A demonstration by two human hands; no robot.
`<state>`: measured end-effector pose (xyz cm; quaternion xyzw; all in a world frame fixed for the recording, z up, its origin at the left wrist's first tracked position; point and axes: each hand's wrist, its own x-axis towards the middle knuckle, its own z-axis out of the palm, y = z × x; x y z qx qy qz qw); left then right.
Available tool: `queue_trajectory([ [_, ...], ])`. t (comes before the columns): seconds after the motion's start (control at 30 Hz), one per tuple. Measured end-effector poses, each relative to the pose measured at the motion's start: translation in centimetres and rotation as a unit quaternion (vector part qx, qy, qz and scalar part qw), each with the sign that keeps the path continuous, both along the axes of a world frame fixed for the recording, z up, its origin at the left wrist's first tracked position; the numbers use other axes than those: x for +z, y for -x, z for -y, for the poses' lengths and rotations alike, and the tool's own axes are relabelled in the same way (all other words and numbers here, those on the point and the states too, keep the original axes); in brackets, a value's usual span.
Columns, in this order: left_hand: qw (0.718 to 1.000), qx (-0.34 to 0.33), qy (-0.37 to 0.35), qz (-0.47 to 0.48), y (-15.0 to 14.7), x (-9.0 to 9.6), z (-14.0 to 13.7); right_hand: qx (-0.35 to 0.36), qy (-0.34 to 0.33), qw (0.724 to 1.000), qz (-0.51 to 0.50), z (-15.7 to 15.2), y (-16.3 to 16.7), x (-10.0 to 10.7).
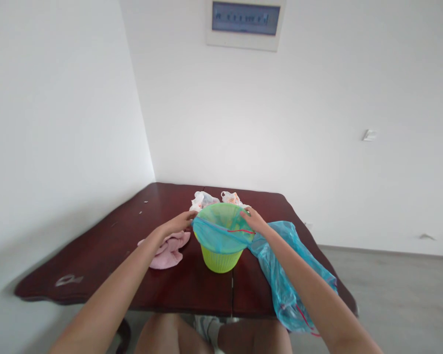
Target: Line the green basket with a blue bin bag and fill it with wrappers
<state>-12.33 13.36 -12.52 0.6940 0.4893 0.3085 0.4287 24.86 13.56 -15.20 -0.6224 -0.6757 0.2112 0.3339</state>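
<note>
A lime-green ribbed wastebasket [221, 263] stands upright on the table, tilted slightly toward me. A thin blue drawstring garbage bag [217, 238] is stretched over its mouth and hangs over the front of the rim, with a red drawstring [240, 230] showing. At the left side of the rim, my left hand [186, 219] grips the bag's edge; its fingertips are partly hidden. My right hand [253, 220] grips the bag at the right rim, thumb on the inner side. Beside the basket, under my right forearm, lies another crumpled blue bag [286, 275] with a red drawstring.
A pink cloth [168, 250] lies left of the basket. Behind it sit two white plastic bags [203, 199] with things inside. The dark red wooden table [133, 216] meets white walls at the left and back. The second blue bag overhangs the table's front edge.
</note>
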Motion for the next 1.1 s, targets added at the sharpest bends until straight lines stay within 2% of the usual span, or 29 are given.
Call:
queue_trajectory([
  [0.13, 0.998, -0.035, -0.043, -0.036, 4.0, -1.9, 2.7, 0.025, -0.044, 0.998, -0.03, 4.3, -1.1, 0.0],
  [0.27, 0.985, -0.008, -0.165, -0.049, 5.9, -2.5, 5.8, 0.101, -0.123, 0.987, -0.014, 10.5, -1.4, -1.1],
  [0.37, 0.965, -0.068, -0.225, -0.115, 5.0, -1.9, 6.5, 0.109, -0.165, 0.98, 0.008, 13.7, -0.4, -1.9],
  [0.47, 0.943, -0.113, -0.25, -0.189, 3.2, -0.9, 5.4, 0.093, -0.259, 0.961, 0.016, 15.5, 1.0, -2.2],
  [0.57, 0.941, -0.141, -0.246, -0.186, 1.7, 0.1, 4.5, 0.088, -0.334, 0.937, 0.048, 16.9, 2.0, -2.4],
  [0.67, 0.946, -0.163, -0.251, -0.123, 0.9, 0.6, 4.9, 0.083, -0.346, 0.93, 0.09, 18.3, 2.2, -3.2],
  [0.73, 0.942, -0.165, -0.275, -0.099, 0.7, 0.4, 5.6, 0.072, -0.34, 0.931, 0.114, 18.9, 2.2, -3.8],
  [0.8, 0.932, -0.144, -0.312, -0.118, 0.5, -0.7, 6.6, 0.059, -0.329, 0.932, 0.14, 19.4, 2.2, -4.4],
  [0.9, 0.91, -0.087, -0.361, -0.184, 0.6, -3.6, 8.4, 0.053, -0.315, 0.931, 0.179, 19.7, 2.2, -5.0],
  [0.97, 0.909, -0.082, -0.344, -0.222, 1.2, -5.5, 9.6, 0.064, -0.308, 0.929, 0.194, 20.0, 2.1, -5.1],
  [1.0, 0.917, -0.096, -0.306, -0.237, 1.6, -6.0, 10.1, 0.07, -0.305, 0.929, 0.197, 20.1, 2.0, -5.0],
  [1.07, 0.938, -0.124, -0.196, -0.257, 2.7, -5.7, 11.2, 0.073, -0.31, 0.929, 0.187, 20.2, 1.6, -4.5],
  [1.1, 0.944, -0.125, -0.158, -0.262, 3.1, -4.8, 11.6, 0.068, -0.318, 0.93, 0.173, 20.1, 1.4, -4.0],
])
